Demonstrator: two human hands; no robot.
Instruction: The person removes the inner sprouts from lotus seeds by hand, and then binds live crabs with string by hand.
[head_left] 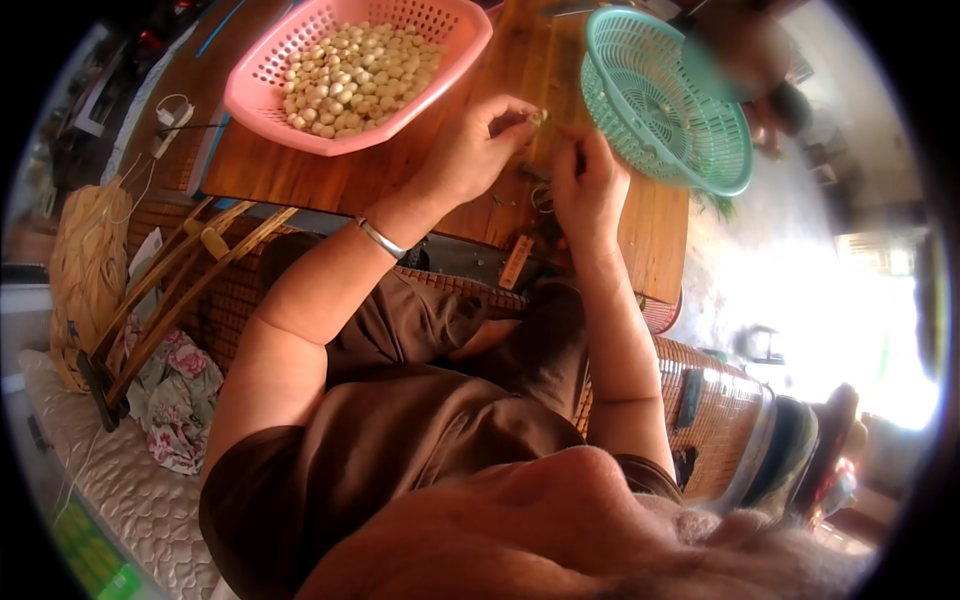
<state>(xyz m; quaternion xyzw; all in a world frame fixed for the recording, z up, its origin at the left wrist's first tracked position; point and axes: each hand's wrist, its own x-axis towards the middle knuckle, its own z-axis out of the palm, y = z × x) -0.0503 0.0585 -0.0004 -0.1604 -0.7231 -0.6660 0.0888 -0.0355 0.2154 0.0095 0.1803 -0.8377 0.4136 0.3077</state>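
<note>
Over the wooden table [660,245], my left hand [478,145], with a silver bracelet on the wrist, pinches a small pale seed [538,117] between thumb and fingertips. Close beside it, on the right, my right hand [592,185] is closed, thumb against the curled fingers; I cannot make out what it holds. A pink basket [240,98] stands beyond my left hand, with many round, cream-coloured seeds [350,80] in it. Just past my right hand is a green perforated basket [740,165], with a few small bits at its bottom.
A loop-shaped metal object [542,198] lies on the table below my hands. A white plug adapter [172,112] is at the left. Wooden poles [185,285] and a floral cloth [178,390] are beside my seat. At the upper right, a blurred person [745,50] is behind the green basket.
</note>
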